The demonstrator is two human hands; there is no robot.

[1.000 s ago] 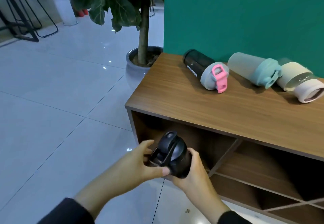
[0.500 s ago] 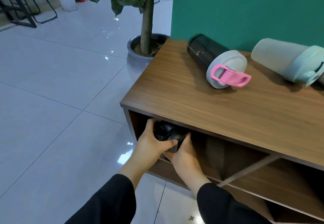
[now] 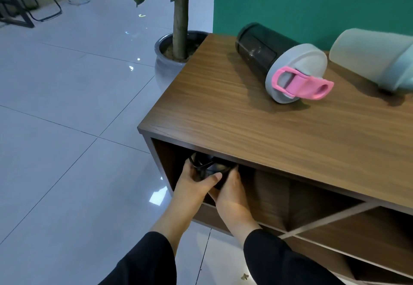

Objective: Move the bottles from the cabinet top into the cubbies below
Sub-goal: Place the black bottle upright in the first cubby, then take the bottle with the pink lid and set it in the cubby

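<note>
A black bottle (image 3: pixel 206 166) with a black lid sits at the mouth of the top-left cubby (image 3: pixel 169 162) of the wooden cabinet (image 3: pixel 257 132). My left hand (image 3: pixel 192 184) wraps its left side, thumb across the front. My right hand (image 3: pixel 230 193) holds it from the right and below. The cabinet top hides most of the bottle. On the cabinet top lie a dark bottle with a grey lid and pink strap (image 3: pixel 279 61) and, at the right edge, a pale mint bottle (image 3: pixel 375 59), cut off by the frame.
A potted tree in a grey pot (image 3: pixel 165 61) stands on the tiled floor just behind the cabinet's left end. A green wall (image 3: pixel 312 1) backs the cabinet. Diagonal dividers (image 3: pixel 324 220) split the cubbies to the right. Black metal stool legs (image 3: pixel 24 12) stand far left.
Both hands carried the black bottle from in front of the cabinet up into the top-left cubby. The camera has moved closer, so the third bottle on top has left the frame.
</note>
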